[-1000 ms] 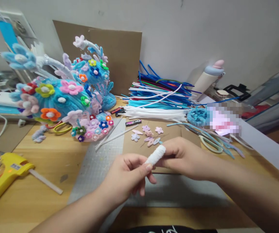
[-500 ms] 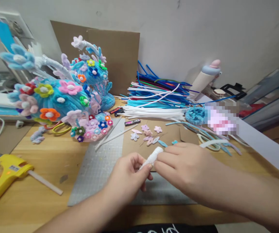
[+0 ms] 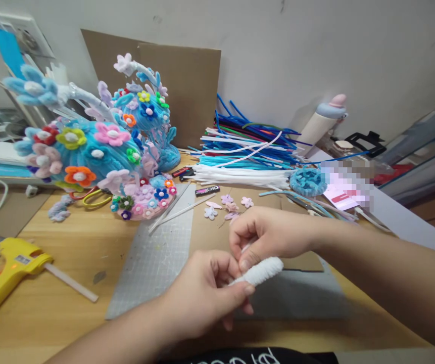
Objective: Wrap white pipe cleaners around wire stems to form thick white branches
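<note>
My left hand (image 3: pixel 204 290) pinches the lower end of a thick, fuzzy white stick wrapped in pipe cleaner (image 3: pixel 266 270), its rounded tip pointing up to the right. Just above it, my right hand (image 3: pixel 268 232) is closed, thumb and finger at the stick's side. A bit of white pipe cleaner shows between its curled fingers; the rest is hidden. Both hands are over the grey cutting mat (image 3: pixel 156 263) and a brown cardboard sheet (image 3: pixel 209 237). Small pastel pipe-cleaner flowers (image 3: pixel 210 212) lie beyond my right hand, which covers some of them.
Left lies a yellow glue gun (image 3: pixel 20 263). Blue flower-covered pipe-cleaner pieces (image 3: pixel 96 151) stand at the back left. Behind the mat are bundled pipe cleaners (image 3: pixel 240 174), a blue woven ring (image 3: pixel 308 181), a lit phone (image 3: pixel 344 194) and a white bottle (image 3: pixel 323 119).
My right hand has swung over and turned, fingers now curled toward me. The white stick has tilted further right and more of it shows. The loose white strand at the right is no longer visible.
</note>
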### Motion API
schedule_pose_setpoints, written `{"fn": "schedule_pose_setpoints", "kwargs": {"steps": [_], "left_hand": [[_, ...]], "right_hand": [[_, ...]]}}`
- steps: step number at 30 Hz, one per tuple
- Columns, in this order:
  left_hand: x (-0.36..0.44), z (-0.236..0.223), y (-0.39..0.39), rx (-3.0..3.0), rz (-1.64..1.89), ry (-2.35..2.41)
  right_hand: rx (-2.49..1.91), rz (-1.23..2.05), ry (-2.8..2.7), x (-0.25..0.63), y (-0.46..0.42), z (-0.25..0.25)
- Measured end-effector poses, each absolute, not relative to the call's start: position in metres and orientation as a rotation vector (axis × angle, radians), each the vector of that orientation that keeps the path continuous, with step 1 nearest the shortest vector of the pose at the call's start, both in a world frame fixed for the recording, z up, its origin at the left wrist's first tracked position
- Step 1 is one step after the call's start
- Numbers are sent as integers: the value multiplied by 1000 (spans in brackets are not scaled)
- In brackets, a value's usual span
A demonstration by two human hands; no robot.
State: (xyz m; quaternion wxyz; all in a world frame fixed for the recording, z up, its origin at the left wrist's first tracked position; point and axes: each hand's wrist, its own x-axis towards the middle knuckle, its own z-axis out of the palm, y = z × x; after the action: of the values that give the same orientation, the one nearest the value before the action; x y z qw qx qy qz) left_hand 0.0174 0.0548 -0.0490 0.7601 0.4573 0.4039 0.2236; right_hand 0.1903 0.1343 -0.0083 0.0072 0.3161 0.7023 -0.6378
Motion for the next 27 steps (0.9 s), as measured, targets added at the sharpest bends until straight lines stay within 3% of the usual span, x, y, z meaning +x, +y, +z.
{"fn": "schedule_pose_setpoints", "kwargs": {"steps": [7,15,23,27], "left_hand": [[10,-45,66,945,718,898],[16,-46,63,1153,828,1137],[15,-57,69,1029,650,990],[15,-55,67,1057,670,1060]], "right_hand": [[1307,-2136,2377,191,107,-15],[1745,-2670,2063,174,71,-35],[2193,-2361,2084,173,74,-47],[1892,-1659,2722,181,69,-45]]}}
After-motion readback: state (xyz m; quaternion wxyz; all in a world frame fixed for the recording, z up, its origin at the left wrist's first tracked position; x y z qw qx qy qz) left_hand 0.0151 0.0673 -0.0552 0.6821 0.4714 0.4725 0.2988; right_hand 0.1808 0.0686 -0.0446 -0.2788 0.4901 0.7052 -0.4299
